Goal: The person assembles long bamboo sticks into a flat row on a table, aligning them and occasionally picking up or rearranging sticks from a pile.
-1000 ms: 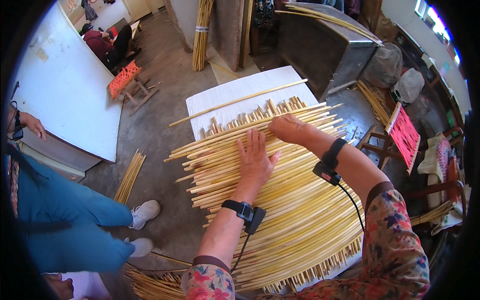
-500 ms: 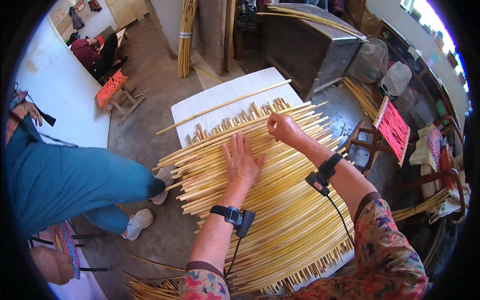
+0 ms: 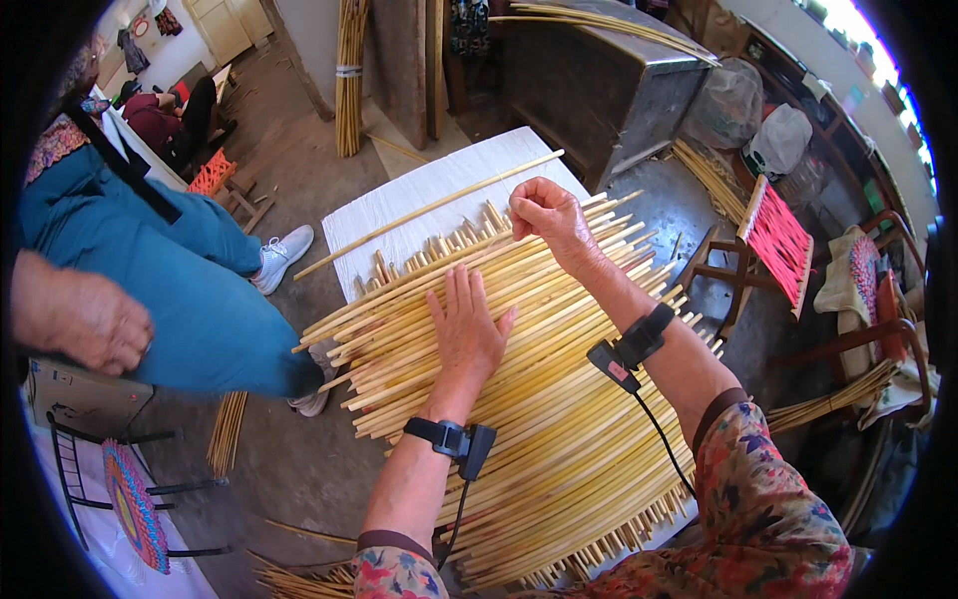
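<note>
A wide mat of pale yellow sticks (image 3: 559, 399), laid side by side, spreads below my hands. My left hand (image 3: 467, 334) rests flat on its upper left part, fingers stretched out. Above the mat's far edge, my right hand (image 3: 549, 222) is raised with thumb and fingertips pinched together; whatever they hold is too fine to make out. Beyond the mat's far edge, one loose stick (image 3: 429, 215) lies across a white board (image 3: 364, 222). Short stick ends stand out along that edge.
A person in teal trousers (image 3: 190, 299) stands close on the left. A red-webbed stool (image 3: 776, 245) is at the right. A dark cabinet (image 3: 589, 95) stands beyond the board, and an upright stick bundle (image 3: 349, 90) leans farther left. Bags (image 3: 780, 138) lie at the back right.
My right hand has lifted slightly up and left, still pinched. My left hand stays flat on the sticks. The person at the left has stepped, with a hand now nearer.
</note>
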Demonstrator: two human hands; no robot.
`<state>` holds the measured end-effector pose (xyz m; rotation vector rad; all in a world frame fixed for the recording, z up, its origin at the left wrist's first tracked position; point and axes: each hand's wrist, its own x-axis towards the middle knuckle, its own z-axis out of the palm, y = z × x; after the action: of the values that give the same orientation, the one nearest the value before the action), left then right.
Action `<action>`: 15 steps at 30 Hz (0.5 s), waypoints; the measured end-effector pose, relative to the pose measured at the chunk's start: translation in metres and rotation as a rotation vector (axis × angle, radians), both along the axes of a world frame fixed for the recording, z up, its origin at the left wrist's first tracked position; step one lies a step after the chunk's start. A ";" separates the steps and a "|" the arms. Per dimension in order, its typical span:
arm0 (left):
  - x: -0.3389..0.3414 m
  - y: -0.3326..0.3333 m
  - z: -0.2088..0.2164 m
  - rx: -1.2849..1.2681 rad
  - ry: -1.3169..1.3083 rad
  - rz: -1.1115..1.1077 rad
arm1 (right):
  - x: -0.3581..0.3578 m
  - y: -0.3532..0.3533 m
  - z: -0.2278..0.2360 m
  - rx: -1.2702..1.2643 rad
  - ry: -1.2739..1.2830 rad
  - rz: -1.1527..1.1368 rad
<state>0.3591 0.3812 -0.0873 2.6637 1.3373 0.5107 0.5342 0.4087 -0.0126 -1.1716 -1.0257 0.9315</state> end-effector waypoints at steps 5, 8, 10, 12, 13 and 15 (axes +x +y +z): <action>0.004 -0.001 0.006 -0.037 0.011 0.012 | 0.004 -0.004 -0.008 0.040 0.099 -0.050; 0.003 0.004 0.004 -0.028 0.013 0.029 | 0.002 -0.010 -0.015 0.002 0.121 -0.056; -0.001 0.011 0.004 0.002 0.007 0.033 | -0.001 -0.016 -0.022 -0.018 0.152 -0.074; -0.004 0.023 0.010 0.118 -0.125 0.030 | -0.001 -0.021 -0.028 -0.037 0.123 -0.049; -0.005 0.029 0.014 0.117 -0.125 0.026 | 0.000 -0.024 -0.031 -0.059 0.088 -0.029; -0.005 0.040 0.021 0.124 -0.195 -0.023 | 0.000 -0.029 -0.038 -0.061 0.121 -0.016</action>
<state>0.3539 0.4215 -0.0660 2.6385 1.2566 0.8514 0.5339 0.3797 -0.0502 -1.1581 -0.8951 1.0145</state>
